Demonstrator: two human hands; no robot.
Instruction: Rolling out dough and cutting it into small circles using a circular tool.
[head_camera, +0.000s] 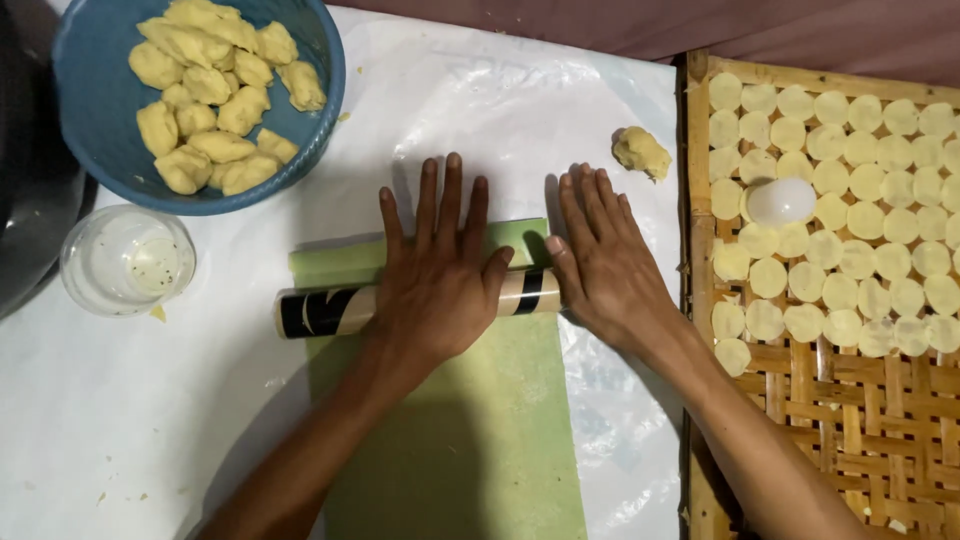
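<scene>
My left hand (437, 265) lies flat, fingers spread, on a cream and black rolling tube (325, 311) that rests across a green sheet (470, 430). Beside it, my right hand (603, 255) presses flat on the tube's right end. The tube's middle and right end are hidden under my palms. A small lump of yellow dough (641, 152) sits on the white plastic cover (520, 110) just beyond my right hand.
A blue bowl (85, 120) of dough lumps stands at the back left, with a clear cup (127, 260) in front of it. On the right a woven bamboo tray (850, 420) holds several thin dough discs and a small white round cutter (781, 202).
</scene>
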